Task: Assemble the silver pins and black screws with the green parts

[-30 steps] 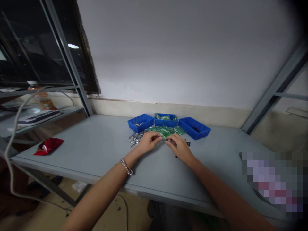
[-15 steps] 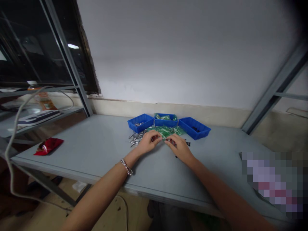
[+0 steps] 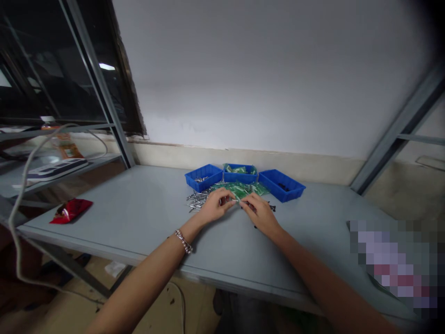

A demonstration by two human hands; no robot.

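Observation:
My left hand [image 3: 214, 206], with a beaded bracelet on the wrist, pinches a slim shiny metal piece [image 3: 236, 200] between thumb and fingertips. Close on its right, my right hand [image 3: 260, 212] is also closed in a pinch; what its fingertips hold is too small to make out. The two sets of fingertips nearly meet. Beside and behind my left hand lies a heap of thin metal rods [image 3: 196, 200]. Green printed plastic bags [image 3: 238, 189] lie just beyond both hands. Small black parts [image 3: 272, 208] show past my right hand, which partly covers them.
Three blue bins stand at the back: the left bin [image 3: 198, 185] with small metal parts, the middle bin [image 3: 239, 177] with green bags, the right bin [image 3: 294, 192] with black parts. A red wrapper [image 3: 73, 211] lies left; a pixelated item [image 3: 392, 264] lies right. A white cable [image 3: 15, 222] hangs left.
The fingertips have drawn slightly apart, and more of the slim metal piece shows between them. The bins and the heap stay where they were.

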